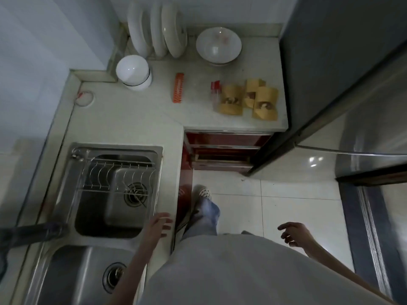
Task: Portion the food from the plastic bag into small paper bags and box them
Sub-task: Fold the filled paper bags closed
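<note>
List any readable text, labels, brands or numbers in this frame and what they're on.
None readable.
Bowl: faint reddish mark inside, too blurred to tell whether it is text.
Plates: small dark mark on the rim of the front one, too small to read.
Paper bags: round windows or marks, no legible print.
Red and clear packet: no legible print.
Orange strip: a pattern of holes or ridges, no characters.

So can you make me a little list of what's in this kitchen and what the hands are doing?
paper bags: three brown paper bags lying on the counter beside the fridge
left hand: open, over the counter edge by the sink, holding nothing
right hand: open, above the floor, holding nothing
dishes: plates upright, bowls stacked at the back
orange strip: flat on counter
</note>
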`<act>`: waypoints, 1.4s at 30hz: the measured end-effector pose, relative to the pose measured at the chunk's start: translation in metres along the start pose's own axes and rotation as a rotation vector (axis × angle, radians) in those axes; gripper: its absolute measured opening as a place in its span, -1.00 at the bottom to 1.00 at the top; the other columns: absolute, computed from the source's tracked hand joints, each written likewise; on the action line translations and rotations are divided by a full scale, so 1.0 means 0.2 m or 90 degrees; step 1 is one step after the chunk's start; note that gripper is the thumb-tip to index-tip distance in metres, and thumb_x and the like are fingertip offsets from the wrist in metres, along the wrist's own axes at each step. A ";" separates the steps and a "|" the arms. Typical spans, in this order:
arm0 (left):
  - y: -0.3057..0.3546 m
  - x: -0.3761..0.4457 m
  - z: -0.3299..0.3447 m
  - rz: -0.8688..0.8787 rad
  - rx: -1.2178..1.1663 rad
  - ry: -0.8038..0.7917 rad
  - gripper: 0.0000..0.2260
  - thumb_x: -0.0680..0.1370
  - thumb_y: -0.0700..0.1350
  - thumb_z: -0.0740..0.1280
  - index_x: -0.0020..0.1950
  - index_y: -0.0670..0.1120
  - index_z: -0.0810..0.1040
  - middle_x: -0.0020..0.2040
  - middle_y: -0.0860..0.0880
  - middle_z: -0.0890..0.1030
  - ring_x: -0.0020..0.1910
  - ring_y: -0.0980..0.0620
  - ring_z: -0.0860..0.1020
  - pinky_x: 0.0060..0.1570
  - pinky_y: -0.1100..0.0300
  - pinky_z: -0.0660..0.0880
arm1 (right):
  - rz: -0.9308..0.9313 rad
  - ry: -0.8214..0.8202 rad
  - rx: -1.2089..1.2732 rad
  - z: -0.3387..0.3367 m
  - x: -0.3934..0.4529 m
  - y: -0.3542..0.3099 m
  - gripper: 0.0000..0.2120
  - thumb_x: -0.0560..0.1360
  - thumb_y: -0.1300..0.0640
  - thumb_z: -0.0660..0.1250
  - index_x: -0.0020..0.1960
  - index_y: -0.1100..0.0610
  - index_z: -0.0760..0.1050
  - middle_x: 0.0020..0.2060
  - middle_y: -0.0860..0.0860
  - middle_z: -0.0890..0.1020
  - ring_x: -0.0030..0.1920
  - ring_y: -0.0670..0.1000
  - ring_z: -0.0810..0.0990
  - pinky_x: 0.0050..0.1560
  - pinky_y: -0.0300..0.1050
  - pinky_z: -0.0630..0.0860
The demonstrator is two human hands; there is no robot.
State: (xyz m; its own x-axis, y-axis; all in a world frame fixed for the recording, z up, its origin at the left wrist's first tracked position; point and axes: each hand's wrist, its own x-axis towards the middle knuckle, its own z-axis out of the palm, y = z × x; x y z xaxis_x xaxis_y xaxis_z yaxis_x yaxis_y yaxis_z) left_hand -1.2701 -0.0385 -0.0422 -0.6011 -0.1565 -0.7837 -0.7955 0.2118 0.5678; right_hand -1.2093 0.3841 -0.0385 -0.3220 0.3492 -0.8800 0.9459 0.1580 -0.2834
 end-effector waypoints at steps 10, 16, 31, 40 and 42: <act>0.92 0.57 0.06 0.081 0.103 -0.080 -0.81 0.62 -0.28 0.17 -0.02 -0.05 0.53 -0.11 -0.06 0.61 -0.18 -0.01 0.54 -0.22 0.17 0.38 | -0.057 0.017 0.130 0.05 0.11 -0.73 -0.67 0.39 0.44 0.08 -0.10 0.27 0.60 -0.39 0.16 0.59 -0.40 0.07 0.48 -0.37 -0.16 0.38; 1.42 0.75 0.33 0.148 0.165 -0.150 -0.82 0.60 -0.29 0.20 0.00 -0.08 0.55 -0.14 -0.05 0.64 -0.28 0.07 0.57 -0.33 0.22 0.44 | -0.178 0.032 0.161 0.03 0.21 -1.33 -0.71 0.42 0.41 0.15 -0.12 0.20 0.62 -0.34 0.16 0.58 -0.40 0.03 0.49 -0.37 -0.19 0.40; 2.11 1.10 1.03 0.248 0.202 -0.158 -0.75 0.53 -0.31 0.18 0.16 -0.19 0.52 -0.08 -0.08 0.57 -0.20 0.01 0.55 -0.26 0.22 0.49 | -0.294 0.098 0.048 0.08 0.65 -2.28 -0.61 0.43 0.31 0.18 0.19 0.11 0.54 0.02 0.04 0.62 -0.02 0.01 0.58 -0.11 -0.19 0.49; 2.10 1.22 1.10 0.283 0.223 0.023 -0.56 0.48 -0.30 0.24 0.38 -0.19 0.37 0.19 -0.14 0.53 0.08 -0.12 0.55 0.09 -0.02 0.54 | -0.305 0.143 -0.032 0.14 0.77 -2.27 -0.73 0.44 0.31 0.20 0.07 0.27 0.58 -0.03 0.18 0.64 -0.28 -0.15 0.51 -0.25 -0.17 0.48; 2.11 1.24 1.12 0.274 0.204 0.039 -0.60 0.49 -0.24 0.28 0.34 -0.14 0.40 0.12 -0.06 0.53 0.07 -0.08 0.54 0.07 0.03 0.52 | -0.300 0.138 -0.032 0.13 0.79 -2.28 -0.72 0.45 0.32 0.19 0.10 0.28 0.56 0.01 0.19 0.63 -0.11 -0.01 0.58 -0.09 -0.09 0.53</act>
State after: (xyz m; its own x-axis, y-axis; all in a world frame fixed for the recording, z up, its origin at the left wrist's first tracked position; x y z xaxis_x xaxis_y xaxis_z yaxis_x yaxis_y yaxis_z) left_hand -1.7371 0.2288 -0.0540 -0.8782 -0.0450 -0.4761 -0.4193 0.5511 0.7214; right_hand -1.6905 0.3426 -0.0577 -0.7180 0.4124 -0.5607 0.6953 0.3867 -0.6059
